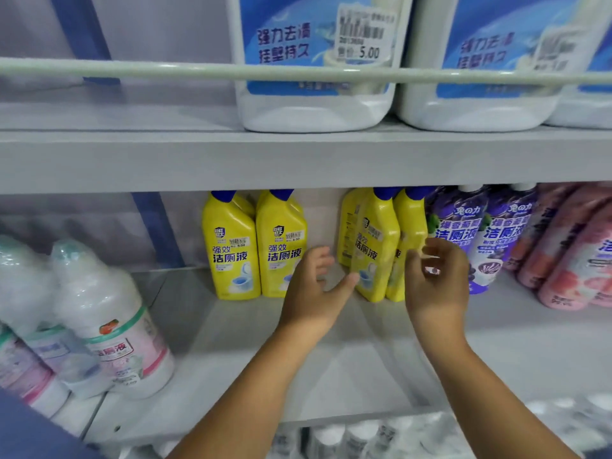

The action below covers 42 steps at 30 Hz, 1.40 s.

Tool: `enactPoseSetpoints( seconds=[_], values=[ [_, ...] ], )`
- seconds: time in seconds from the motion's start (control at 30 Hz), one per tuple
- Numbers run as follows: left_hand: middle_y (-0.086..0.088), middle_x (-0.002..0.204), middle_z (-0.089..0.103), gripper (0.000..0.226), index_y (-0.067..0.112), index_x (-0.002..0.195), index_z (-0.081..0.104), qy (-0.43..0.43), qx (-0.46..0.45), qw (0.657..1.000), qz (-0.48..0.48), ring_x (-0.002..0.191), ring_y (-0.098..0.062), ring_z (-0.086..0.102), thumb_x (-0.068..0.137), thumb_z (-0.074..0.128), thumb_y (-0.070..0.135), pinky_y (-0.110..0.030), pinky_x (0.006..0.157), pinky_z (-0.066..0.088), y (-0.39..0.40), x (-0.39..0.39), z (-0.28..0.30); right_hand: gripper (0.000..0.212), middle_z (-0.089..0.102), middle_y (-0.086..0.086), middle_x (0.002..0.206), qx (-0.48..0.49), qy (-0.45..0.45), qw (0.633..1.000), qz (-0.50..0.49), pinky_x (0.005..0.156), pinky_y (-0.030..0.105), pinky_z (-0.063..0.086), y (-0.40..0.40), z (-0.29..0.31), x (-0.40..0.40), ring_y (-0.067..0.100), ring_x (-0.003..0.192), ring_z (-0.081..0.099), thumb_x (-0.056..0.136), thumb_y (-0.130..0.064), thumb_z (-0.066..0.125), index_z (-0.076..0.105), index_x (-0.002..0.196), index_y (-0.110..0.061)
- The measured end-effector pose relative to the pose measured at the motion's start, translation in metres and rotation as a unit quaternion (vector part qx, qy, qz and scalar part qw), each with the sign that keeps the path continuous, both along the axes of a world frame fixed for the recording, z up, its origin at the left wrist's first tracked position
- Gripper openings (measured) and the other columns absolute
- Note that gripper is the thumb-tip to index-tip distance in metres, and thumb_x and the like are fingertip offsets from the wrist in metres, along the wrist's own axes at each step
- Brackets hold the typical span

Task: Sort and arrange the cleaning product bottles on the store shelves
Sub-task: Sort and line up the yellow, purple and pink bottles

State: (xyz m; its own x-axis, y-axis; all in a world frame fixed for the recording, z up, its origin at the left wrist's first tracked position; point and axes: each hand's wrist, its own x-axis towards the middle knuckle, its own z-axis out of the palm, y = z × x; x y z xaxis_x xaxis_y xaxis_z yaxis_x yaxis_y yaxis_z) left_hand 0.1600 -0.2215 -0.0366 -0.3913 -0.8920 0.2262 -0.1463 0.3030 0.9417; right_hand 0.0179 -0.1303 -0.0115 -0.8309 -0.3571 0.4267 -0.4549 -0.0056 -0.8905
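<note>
Two groups of yellow bottles [377, 246] are stood at the back of the middle shelf [331, 352], a gap between them. The left hand [313, 286] is spread wide before that gap, holding nothing. The right hand [433, 276] is loosely opened beside the right group, nothing gripped.

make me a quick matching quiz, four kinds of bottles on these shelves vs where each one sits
Things:
1. yellow bottles
2. purple bottles
3. big white jugs
4. wrapped white bottles

Places:
A. upper shelf, behind the rail
B. lower shelf, far left
C. lower shelf, middle, by the hands
D. lower shelf, right of the yellow ones

Pairs: 1-C, 2-D, 3-A, 4-B
</note>
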Motion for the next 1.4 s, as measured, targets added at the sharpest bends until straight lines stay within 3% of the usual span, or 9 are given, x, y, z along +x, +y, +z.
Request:
enactPoseSetpoints(
  seconds=[0.13, 0.3, 0.47, 0.63, 0.8, 0.93, 1.0, 1.23, 1.4],
  values=[
    [0.017, 0.128, 0.054, 0.096, 0.032, 0.151, 0.031, -0.042, -0.009, 0.998, -0.055, 0.118, -0.003, 0.057, 0.074, 0.089, 0.04, -0.022, 0.095, 0.045, -0.019, -0.05, 0.012, 0.028, 0.073, -0.001, 0.11, 0.191, -0.02, 0.981, 0.008, 0.08, 0.031, 0.043, 0.0, -0.002, -0.025, 0.025, 0.108, 0.068, 0.094, -0.04, 0.066, 0.066, 0.116, -0.024],
    [0.013, 0.136, 0.056, 0.095, 0.03, 0.151, 0.034, -0.053, -0.029, 0.995, -0.08, 0.113, -0.002, 0.057, 0.074, 0.09, 0.033, -0.013, 0.09, 0.047, -0.024, -0.078, 0.021, 0.041, 0.064, 0.003, 0.121, 0.285, 0.077, 0.955, -0.043, 0.078, 0.039, 0.048, -0.011, -0.003, -0.026, 0.03, 0.108, 0.064, 0.095, -0.053, 0.056, 0.058, 0.125, -0.025],
    [0.01, 0.117, 0.066, 0.077, 0.043, 0.122, 0.049, -0.008, -0.03, 0.999, -0.017, 0.1, 0.0, 0.067, 0.056, 0.089, 0.045, -0.037, 0.088, 0.059, -0.01, -0.063, 0.01, 0.032, 0.066, 0.002, 0.103, 0.244, 0.096, 0.964, -0.043, 0.067, 0.033, 0.043, -0.009, -0.005, -0.03, 0.029, 0.096, 0.065, 0.087, -0.049, 0.066, 0.066, 0.105, -0.022],
    [0.009, 0.133, 0.052, 0.101, 0.04, 0.134, 0.04, 0.03, -0.008, 0.996, 0.086, 0.115, -0.01, 0.061, 0.044, 0.084, 0.054, -0.034, 0.095, 0.055, 0.026, -0.001, -0.004, 0.017, 0.063, -0.009, 0.074, 0.185, 0.081, 0.978, 0.056, 0.054, 0.023, 0.042, 0.016, -0.005, -0.042, 0.008, 0.07, 0.062, 0.078, -0.025, 0.081, 0.063, 0.078, -0.025],
    [0.0, 0.135, 0.054, 0.108, 0.033, 0.138, 0.041, 0.059, -0.023, 0.983, 0.174, 0.116, -0.021, 0.063, 0.045, 0.093, 0.052, -0.046, 0.093, 0.058, 0.021, 0.049, -0.014, 0.03, 0.069, -0.013, 0.09, 0.146, -0.027, 0.97, 0.19, 0.064, 0.014, 0.053, 0.015, -0.002, -0.036, -0.015, 0.072, 0.063, 0.084, -0.012, 0.083, 0.06, 0.099, -0.025],
    [-0.005, 0.132, 0.058, 0.104, 0.029, 0.134, 0.046, 0.073, -0.023, 0.97, 0.229, 0.111, -0.021, 0.068, 0.047, 0.095, 0.056, -0.05, 0.087, 0.06, 0.015, 0.078, -0.013, 0.031, 0.075, -0.004, 0.095, 0.144, -0.034, 0.966, 0.213, 0.084, 0.038, 0.058, -0.003, -0.006, -0.024, 0.016, 0.092, 0.072, 0.079, -0.018, 0.087, 0.064, 0.1, -0.02],
    [-0.007, 0.126, 0.061, 0.091, 0.027, 0.126, 0.05, 0.085, -0.035, 0.964, 0.25, 0.102, -0.02, 0.07, 0.05, 0.096, 0.049, -0.052, 0.079, 0.061, 0.01, 0.085, -0.008, 0.028, 0.077, -0.007, 0.097, 0.127, -0.033, 0.956, 0.263, 0.089, 0.039, 0.056, -0.011, -0.007, -0.009, 0.017, 0.097, 0.072, 0.081, -0.014, 0.085, 0.066, 0.1, -0.022],
    [-0.003, 0.125, 0.065, 0.099, 0.017, 0.138, 0.043, 0.081, -0.031, 0.947, 0.308, 0.107, -0.02, 0.068, 0.057, 0.099, 0.027, -0.045, 0.094, 0.057, -0.015, 0.096, 0.004, 0.035, 0.077, -0.007, 0.103, 0.122, -0.016, 0.907, 0.402, 0.082, 0.017, 0.055, -0.051, -0.004, 0.053, 0.005, 0.095, 0.072, 0.081, -0.007, 0.084, 0.066, 0.104, -0.026],
    [-0.004, 0.132, 0.061, 0.105, 0.025, 0.138, 0.041, 0.052, -0.008, 0.961, 0.272, 0.113, -0.021, 0.064, 0.049, 0.094, 0.043, -0.042, 0.097, 0.054, -0.032, 0.106, 0.002, 0.042, 0.075, -0.009, 0.106, 0.09, -0.036, 0.916, 0.39, 0.077, 0.014, 0.053, -0.065, -0.018, 0.066, 0.002, 0.095, 0.071, 0.082, -0.006, 0.083, 0.061, 0.113, -0.026]
  ],
)
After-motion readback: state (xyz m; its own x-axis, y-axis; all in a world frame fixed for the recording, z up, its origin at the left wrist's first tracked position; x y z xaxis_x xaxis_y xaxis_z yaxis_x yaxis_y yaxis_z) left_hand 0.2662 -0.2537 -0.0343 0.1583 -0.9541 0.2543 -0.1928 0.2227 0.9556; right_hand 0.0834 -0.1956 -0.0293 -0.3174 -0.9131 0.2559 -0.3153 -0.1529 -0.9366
